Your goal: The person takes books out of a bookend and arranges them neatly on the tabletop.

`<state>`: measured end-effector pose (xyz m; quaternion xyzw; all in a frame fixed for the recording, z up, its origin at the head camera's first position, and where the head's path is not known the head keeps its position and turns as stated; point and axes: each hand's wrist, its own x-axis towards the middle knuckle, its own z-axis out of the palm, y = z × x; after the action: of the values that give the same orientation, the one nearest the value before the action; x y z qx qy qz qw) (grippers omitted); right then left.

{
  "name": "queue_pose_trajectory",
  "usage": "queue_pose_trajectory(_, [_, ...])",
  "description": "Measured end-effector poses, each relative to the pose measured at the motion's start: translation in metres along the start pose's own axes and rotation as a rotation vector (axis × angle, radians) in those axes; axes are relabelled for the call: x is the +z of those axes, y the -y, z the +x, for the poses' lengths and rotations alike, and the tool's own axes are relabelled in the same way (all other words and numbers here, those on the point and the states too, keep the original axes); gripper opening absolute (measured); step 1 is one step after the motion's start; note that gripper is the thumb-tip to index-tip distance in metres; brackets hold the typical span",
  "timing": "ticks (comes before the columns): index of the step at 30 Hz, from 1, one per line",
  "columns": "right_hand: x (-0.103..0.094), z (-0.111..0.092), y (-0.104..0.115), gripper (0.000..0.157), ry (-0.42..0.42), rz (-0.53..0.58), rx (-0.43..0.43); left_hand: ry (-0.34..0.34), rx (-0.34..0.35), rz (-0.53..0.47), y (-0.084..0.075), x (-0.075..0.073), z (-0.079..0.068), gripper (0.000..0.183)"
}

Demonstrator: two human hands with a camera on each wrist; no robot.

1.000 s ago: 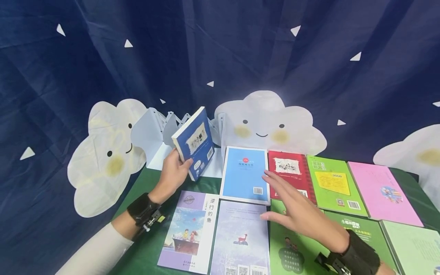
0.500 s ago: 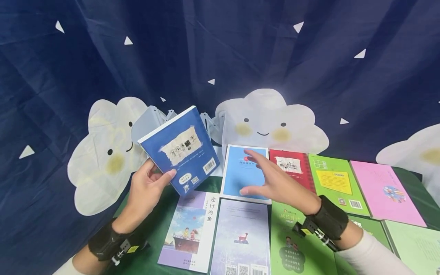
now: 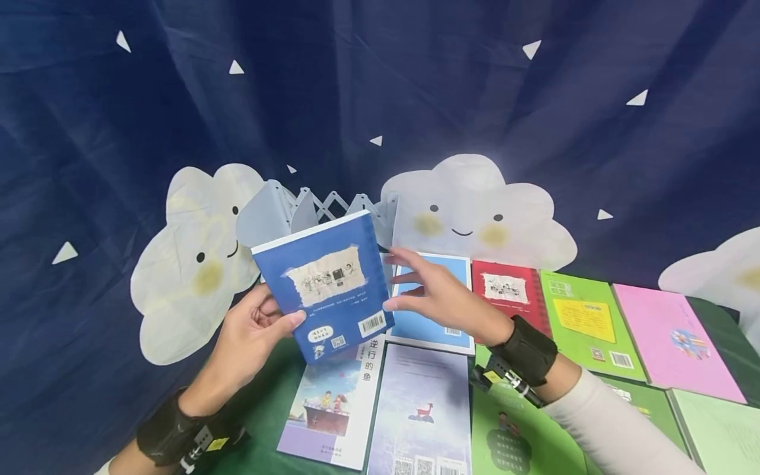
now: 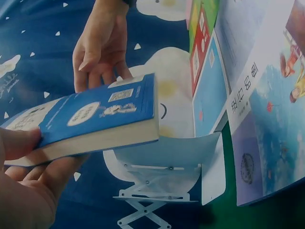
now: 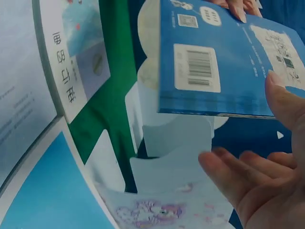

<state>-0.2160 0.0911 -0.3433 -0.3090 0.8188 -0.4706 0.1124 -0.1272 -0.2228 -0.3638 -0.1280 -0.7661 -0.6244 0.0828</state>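
Note:
A blue paperback book [image 3: 329, 284] is held up in front of the light-blue folding bookend rack [image 3: 315, 204]. My left hand [image 3: 246, 336] pinches its left edge, thumb on the cover and fingers behind. The thumb [image 4: 24, 143] and the pale page edges show in the left wrist view. My right hand [image 3: 436, 293] is at the book's spine side, fingers spread. In the right wrist view the right thumb [image 5: 281, 98] overlaps the blue cover, while the other fingers [image 5: 243, 176] stand apart below it. Barcode and torn-paper picture face up toward the head camera.
On the green cloth [image 3: 261, 422] lie a purple-and-white book [image 3: 329, 422], a lavender book [image 3: 423, 396], a light-blue book [image 3: 427, 330], a red book [image 3: 510, 297], a lime book [image 3: 584, 323] and a pink book [image 3: 677, 336]. A dark blue curtain [image 3: 439, 86] hangs behind.
The left hand has brought the blue book away from the rack, turning its cover toward the head camera. The right hand has moved left to the book's spine side.

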Motion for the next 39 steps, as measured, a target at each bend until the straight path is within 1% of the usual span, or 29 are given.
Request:
queue_pose_trajectory(2, [0.004, 0.003, 0.003, 0.093, 0.016, 0.000, 0.010, 0.024, -0.008, -0.007, 0.002, -0.001, -0.003, 0.051])
queue_pose_trajectory(4, [0.009, 0.005, 0.005, 0.084, 0.025, -0.004, -0.001, 0.043, -0.005, -0.009, 0.004, -0.001, -0.006, 0.049])
queue_pose_trajectory(6, [0.015, 0.008, 0.006, 0.068, 0.022, -0.009, -0.012, 0.059, 0.006, -0.013, 0.006, -0.002, -0.008, 0.047])
queue_pose_trajectory(8, [0.021, 0.010, 0.007, 0.047, 0.021, -0.007, -0.011, 0.070, 0.012, -0.017, 0.008, -0.003, -0.010, 0.046])
queue_pose_trajectory(10, [0.027, 0.012, 0.008, 0.027, 0.020, 0.016, 0.011, 0.076, 0.002, -0.022, 0.010, -0.005, -0.011, 0.047])
queue_pose_trajectory(11, [0.030, 0.013, 0.008, 0.021, 0.020, 0.030, 0.030, 0.075, -0.009, -0.021, 0.011, -0.006, -0.012, 0.046])
queue_pose_trajectory(12, [0.033, 0.014, 0.008, 0.018, 0.022, 0.044, 0.047, 0.071, -0.023, -0.019, 0.012, -0.008, -0.013, 0.045])
queue_pose_trajectory(15, [0.040, 0.016, 0.009, 0.021, 0.027, 0.072, 0.085, 0.047, -0.072, -0.019, 0.015, -0.013, -0.015, 0.042])
queue_pose_trajectory(17, [0.046, 0.018, 0.011, 0.023, 0.020, 0.057, 0.094, 0.030, -0.098, -0.016, 0.017, -0.018, -0.016, 0.038])
queue_pose_trajectory(20, [0.054, 0.022, 0.015, 0.026, 0.012, 0.051, 0.101, 0.010, -0.132, -0.026, 0.020, -0.025, -0.016, 0.038])
queue_pose_trajectory(25, [0.071, 0.032, 0.017, 0.034, 0.014, 0.046, 0.120, -0.038, -0.215, 0.038, 0.024, -0.040, -0.013, 0.045])
queue_pose_trajectory(27, [0.078, 0.037, 0.017, 0.035, 0.022, 0.036, 0.132, -0.058, -0.256, 0.078, 0.026, -0.047, -0.011, 0.049])
queue_pose_trajectory(29, [0.086, 0.042, 0.016, 0.033, 0.043, 0.050, 0.153, -0.071, -0.290, 0.108, 0.027, -0.055, -0.009, 0.051])
queue_pose_trajectory(31, [0.094, 0.047, 0.014, 0.031, 0.078, 0.088, 0.180, -0.072, -0.317, 0.145, 0.029, -0.063, -0.008, 0.051])
queue_pose_trajectory(34, [0.106, 0.052, 0.008, 0.028, 0.139, 0.176, 0.223, -0.050, -0.347, 0.201, 0.030, -0.073, -0.006, 0.051])
queue_pose_trajectory(36, [0.115, 0.054, 0.003, 0.027, 0.171, 0.233, 0.251, -0.034, -0.363, 0.263, 0.030, -0.079, -0.005, 0.053])
queue_pose_trajectory(38, [0.124, 0.057, -0.001, 0.027, 0.177, 0.288, 0.278, -0.026, -0.376, 0.329, 0.030, -0.083, -0.003, 0.055])
queue_pose_trajectory(39, [0.128, 0.058, -0.002, 0.027, 0.171, 0.314, 0.291, -0.028, -0.375, 0.382, 0.030, -0.085, -0.001, 0.056])
